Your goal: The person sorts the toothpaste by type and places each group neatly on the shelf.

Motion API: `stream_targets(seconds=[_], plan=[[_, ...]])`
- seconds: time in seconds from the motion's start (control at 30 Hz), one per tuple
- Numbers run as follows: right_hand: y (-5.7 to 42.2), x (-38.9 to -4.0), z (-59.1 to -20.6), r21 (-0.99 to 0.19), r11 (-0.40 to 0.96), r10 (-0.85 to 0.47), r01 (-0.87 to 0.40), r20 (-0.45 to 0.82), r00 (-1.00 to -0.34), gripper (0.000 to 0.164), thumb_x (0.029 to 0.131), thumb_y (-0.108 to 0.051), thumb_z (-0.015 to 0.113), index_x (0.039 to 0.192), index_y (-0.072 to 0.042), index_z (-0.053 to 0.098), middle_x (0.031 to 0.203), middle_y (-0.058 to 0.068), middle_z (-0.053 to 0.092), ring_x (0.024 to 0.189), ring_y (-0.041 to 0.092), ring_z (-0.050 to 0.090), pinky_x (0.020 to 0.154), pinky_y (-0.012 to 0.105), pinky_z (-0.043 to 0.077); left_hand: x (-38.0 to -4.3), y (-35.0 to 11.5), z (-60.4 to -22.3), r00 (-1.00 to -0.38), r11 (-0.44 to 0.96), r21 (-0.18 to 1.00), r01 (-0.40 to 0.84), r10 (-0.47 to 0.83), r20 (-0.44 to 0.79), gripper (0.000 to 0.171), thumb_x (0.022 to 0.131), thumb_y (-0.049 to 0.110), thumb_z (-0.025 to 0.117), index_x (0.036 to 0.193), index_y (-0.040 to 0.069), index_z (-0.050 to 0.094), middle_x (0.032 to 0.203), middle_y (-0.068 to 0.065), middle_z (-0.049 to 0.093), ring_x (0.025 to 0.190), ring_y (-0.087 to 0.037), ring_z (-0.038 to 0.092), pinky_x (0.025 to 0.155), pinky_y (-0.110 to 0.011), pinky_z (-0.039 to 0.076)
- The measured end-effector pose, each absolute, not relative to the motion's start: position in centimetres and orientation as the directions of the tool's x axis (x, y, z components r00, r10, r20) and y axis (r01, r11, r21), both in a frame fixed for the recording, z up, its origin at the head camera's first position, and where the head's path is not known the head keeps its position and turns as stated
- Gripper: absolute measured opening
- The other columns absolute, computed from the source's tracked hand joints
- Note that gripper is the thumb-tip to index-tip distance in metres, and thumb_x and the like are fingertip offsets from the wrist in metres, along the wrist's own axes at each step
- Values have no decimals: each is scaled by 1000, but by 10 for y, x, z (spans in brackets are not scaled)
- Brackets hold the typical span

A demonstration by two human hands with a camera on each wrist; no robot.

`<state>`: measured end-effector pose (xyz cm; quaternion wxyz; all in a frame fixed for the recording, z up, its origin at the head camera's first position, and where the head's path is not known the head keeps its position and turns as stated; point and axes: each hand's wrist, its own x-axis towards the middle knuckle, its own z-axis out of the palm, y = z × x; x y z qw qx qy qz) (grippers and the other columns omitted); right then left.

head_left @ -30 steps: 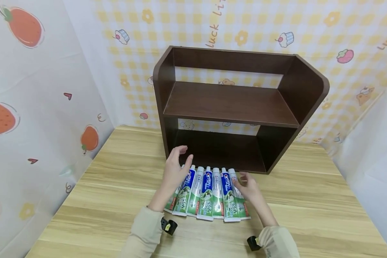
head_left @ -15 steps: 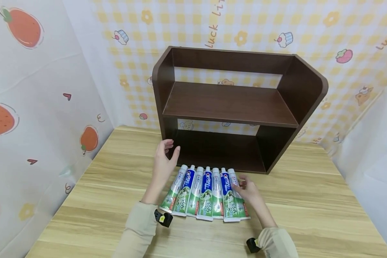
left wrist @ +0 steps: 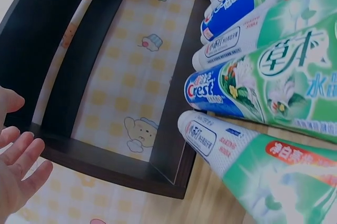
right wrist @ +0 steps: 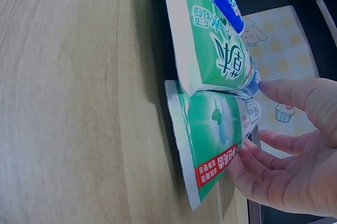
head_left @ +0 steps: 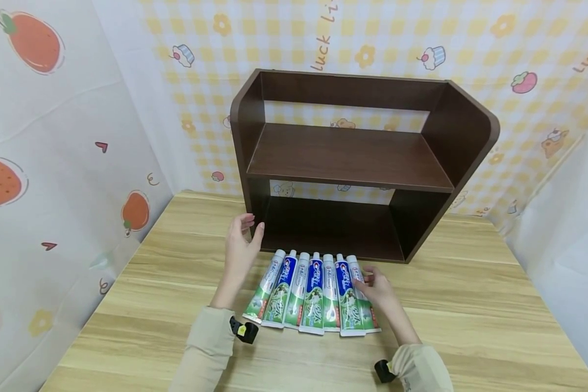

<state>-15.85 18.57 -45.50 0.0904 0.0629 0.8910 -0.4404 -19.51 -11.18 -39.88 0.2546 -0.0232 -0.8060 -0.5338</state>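
Several toothpaste tubes lie side by side on the table, caps toward the shelf. White-and-green tubes, such as the leftmost tube (head_left: 266, 288), alternate with blue-and-green Crest tubes (head_left: 314, 294). My left hand (head_left: 240, 247) is held up left of the row, by the shelf's front left corner. In the left wrist view its fingers (left wrist: 23, 163) are spread and hold nothing. At the row's other end my right hand (head_left: 381, 289) rests against the rightmost tube (right wrist: 213, 134). Its thumb lies near the cap end, with loosely bent fingers along the outer side; the cap is hidden.
A dark brown two-tier shelf (head_left: 353, 158) stands behind the tubes, its lower front edge close to their caps. The wood-grain table (head_left: 176, 283) extends to both sides. Patterned cloth (head_left: 294, 38) covers the walls. A black wrist camera (head_left: 245, 330) sits on the left sleeve.
My left hand has moved left, off the leftmost tube, which now shows whole and its lower end lies slightly farther left. The right hand stays by the rightmost tube.
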Motion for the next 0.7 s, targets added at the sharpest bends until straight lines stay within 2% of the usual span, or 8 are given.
stream_targets(seconds=[0.33, 0.7], plan=[[187, -160, -456, -756, 632, 25, 171, -201, -979, 50, 82, -15, 62, 122, 10, 44, 102, 27, 58, 90, 30, 57, 74, 35, 51, -198, -125, -397, -881, 474, 849, 233, -267, 391, 36, 84, 16, 61, 111, -6, 50, 109, -20, 55, 101, -32, 54, 88, -42, 46], [188, -161, -458, -741, 650, 25, 169, -201, -979, 49, 82, -16, 62, 121, 9, 45, 101, 24, 59, 89, 28, 57, 73, 33, 51, -209, -136, -396, -926, 538, 829, 151, -215, 309, 38, 85, 19, 61, 112, -5, 50, 109, -21, 56, 102, -33, 54, 89, -42, 45]])
